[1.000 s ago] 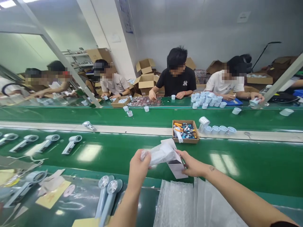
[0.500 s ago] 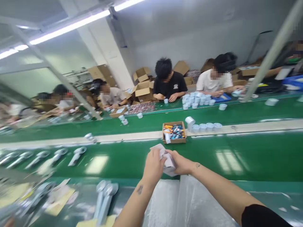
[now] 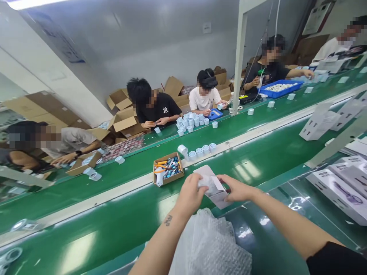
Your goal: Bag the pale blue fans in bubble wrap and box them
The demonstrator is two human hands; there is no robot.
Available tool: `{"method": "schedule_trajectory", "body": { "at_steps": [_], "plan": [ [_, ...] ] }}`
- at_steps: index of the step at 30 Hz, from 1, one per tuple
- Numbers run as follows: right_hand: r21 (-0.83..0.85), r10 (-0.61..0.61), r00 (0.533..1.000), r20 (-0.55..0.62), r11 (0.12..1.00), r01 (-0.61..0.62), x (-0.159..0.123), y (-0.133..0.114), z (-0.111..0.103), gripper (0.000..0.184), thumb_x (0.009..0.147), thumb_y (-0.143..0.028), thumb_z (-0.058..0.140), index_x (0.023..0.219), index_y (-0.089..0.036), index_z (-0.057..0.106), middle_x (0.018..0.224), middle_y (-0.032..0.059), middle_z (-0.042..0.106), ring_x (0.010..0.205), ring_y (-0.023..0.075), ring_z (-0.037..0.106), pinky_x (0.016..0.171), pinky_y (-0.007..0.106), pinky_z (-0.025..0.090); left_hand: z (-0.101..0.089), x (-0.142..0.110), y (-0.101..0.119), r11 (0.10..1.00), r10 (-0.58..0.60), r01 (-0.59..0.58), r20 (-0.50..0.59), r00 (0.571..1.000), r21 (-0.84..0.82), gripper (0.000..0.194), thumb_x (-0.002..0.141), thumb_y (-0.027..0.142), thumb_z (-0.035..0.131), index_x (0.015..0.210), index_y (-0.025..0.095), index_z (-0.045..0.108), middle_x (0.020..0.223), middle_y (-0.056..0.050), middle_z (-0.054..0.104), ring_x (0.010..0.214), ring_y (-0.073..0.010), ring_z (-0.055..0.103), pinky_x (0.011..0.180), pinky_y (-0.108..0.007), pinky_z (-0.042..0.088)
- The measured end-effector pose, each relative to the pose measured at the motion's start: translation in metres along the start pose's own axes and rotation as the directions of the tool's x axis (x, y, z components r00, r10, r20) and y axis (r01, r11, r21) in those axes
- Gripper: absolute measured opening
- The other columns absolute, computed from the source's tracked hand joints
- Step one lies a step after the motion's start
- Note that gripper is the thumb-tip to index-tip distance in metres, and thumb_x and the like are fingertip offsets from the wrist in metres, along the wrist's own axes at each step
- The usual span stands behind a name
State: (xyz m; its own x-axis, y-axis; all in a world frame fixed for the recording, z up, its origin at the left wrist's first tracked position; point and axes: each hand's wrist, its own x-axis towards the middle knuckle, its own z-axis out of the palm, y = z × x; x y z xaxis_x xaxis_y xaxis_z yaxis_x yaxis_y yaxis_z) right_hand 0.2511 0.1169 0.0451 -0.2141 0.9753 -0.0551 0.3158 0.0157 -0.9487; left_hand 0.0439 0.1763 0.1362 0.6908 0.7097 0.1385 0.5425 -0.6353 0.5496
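Green belt [image 3: 129, 214] below: by its near edge, the left hand [image 3: 190, 193] grips an already wrapped bundle [image 3: 209, 185] at the white box [image 3: 220, 199] the right hand [image 3: 237, 188] holds. Its flaps [image 3: 205, 171] aren't shut yet.

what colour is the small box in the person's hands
The small box is white; the head view, the only one here, shows it.

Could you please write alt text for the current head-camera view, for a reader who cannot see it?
A person's left hand holds a translucent plastic-wrapped bundle against an open white cardboard box held in the right hand, above a glossy green work surface. Translucent bubble-wrap sheets lie nearer; beyond, people work among pale-blue plastic cups.
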Motion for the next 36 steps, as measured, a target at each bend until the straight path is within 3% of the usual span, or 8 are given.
{"method": "schedule_trajectory", "body": {
  "at_steps": [4,7,11,16,25,29,33,36],
  "plan": [
    [0.075,0.087,0.996,-0.019,0.994,-0.085,-0.036,0.007,-0.026,0.103,0.061,-0.014,0.072,0.147,-0.023,0.015,0.131,0.0129,0.044,0.113,0.0265,0.05,0.083,0.037,0.05,0.046,0.018,0.026,0.995,-0.077,0.08,0.043,0.996,-0.052,0.026,0.078,0.015,0.058,0.103,0.019,0.051,0.107,-0.008,0.06,0.104,-0.0234,0.054,0.09,-0.039,0.045],
    [0.096,0.021,0.996,-0.082,0.995,-0.013,-0.056,0.004,-0.03,0.087,0.072,-0.027,0.071,0.145,-0.023,0.024,0.137,0.0122,0.044,0.114,0.0266,0.051,0.093,0.04,0.045,0.064,0.021,0.043,0.992,-0.062,0.082,0.185,0.981,-0.1,0.031,0.078,0.015,0.057,0.107,0.019,0.049,0.111,-0.008,0.06,0.104,-0.0227,0.056,0.09,-0.037,0.045],
    [0.096,0.01,0.985,-0.173,0.995,0.007,-0.077,0.008,-0.029,0.075,0.088,-0.031,0.053,0.15,-0.023,0.011,0.134,0.0112,0.052,0.106,0.0237,0.058,0.09,0.039,0.048,0.059,0.028,0.064,1.0,0.028,-0.024,0.336,0.941,-0.018,0.032,0.08,0.018,0.054,0.112,0.019,0.05,0.112,-0.01,0.062,0.104,-0.0238,0.057,0.089,-0.037,0.046],
    [-0.291,-0.021,0.982,-0.186,0.956,-0.035,-0.088,0.007,-0.03,0.074,0.084,-0.019,0.048,0.15,-0.018,0.015,0.134,0.0157,0.052,0.109,0.0287,0.059,0.089,0.043,0.048,0.053,0.038,0.09,0.953,0.038,-0.147,0.376,0.926,0.265,0.023,0.081,0.018,0.05,0.103,0.015,0.056,0.105,-0.014,0.064,0.103,-0.028,0.058,0.089,-0.039,0.044],
    [-0.447,-0.123,0.987,-0.107,0.892,0.063,-0.091,0.021,-0.034,0.053,0.089,-0.019,0.039,0.141,-0.028,0.04,0.134,0.0047,0.056,0.113,0.0238,0.059,0.093,0.04,0.05,0.029,0.032,0.095,0.911,-0.175,-0.027,0.446,0.878,0.411,0.02,0.078,0.026,0.059,0.096,0.019,0.059,0.098,-0.008,0.068,0.091,-0.0247,0.065,0.076,-0.031,0.048],
    [-0.404,-0.145,0.956,-0.256,0.914,0.03,-0.087,0.028,-0.027,0.044,0.092,-0.021,0.034,0.133,-0.022,0.048,0.12,0.0099,0.065,0.103,0.0241,0.064,0.086,0.039,0.053,0.054,0.035,0.108,0.873,-0.127,-0.123,0.461,0.878,0.473,0.028,0.082,0.034,0.059,0.104,0.016,0.061,0.096,-0.011,0.07,0.093,-0.0273,0.065,0.077,-0.034,0.049],
    [-0.225,-0.115,0.913,-0.39,0.974,0.026,-0.096,0.031,-0.015,0.037,0.094,-0.028,0.034,0.127,-0.024,0.051,0.12,0.0106,0.064,0.107,0.0241,0.062,0.092,0.042,0.05,0.077,0.035,0.116,0.864,-0.139,-0.205,0.61,0.78,0.459,0.029,0.089,0.036,0.05,0.098,0.013,0.067,0.095,-0.014,0.071,0.091,-0.0294,0.066,0.079,-0.039,0.048],
    [0.088,0.021,0.906,-0.423,0.996,0.018,-0.115,0.041,-0.002,0.058,0.092,-0.038,0.045,0.144,-0.027,0.023,0.138,0.0124,0.049,0.126,0.024,0.048,0.1,0.045,0.043,0.078,0.025,0.112,0.914,-0.038,-0.242,0.662,0.749,0.326,0.042,0.094,0.043,0.036,0.094,0.016,0.069,0.098,-0.012,0.07,0.095,-0.0292,0.065,0.082,-0.043,0.047]
  ]
}}
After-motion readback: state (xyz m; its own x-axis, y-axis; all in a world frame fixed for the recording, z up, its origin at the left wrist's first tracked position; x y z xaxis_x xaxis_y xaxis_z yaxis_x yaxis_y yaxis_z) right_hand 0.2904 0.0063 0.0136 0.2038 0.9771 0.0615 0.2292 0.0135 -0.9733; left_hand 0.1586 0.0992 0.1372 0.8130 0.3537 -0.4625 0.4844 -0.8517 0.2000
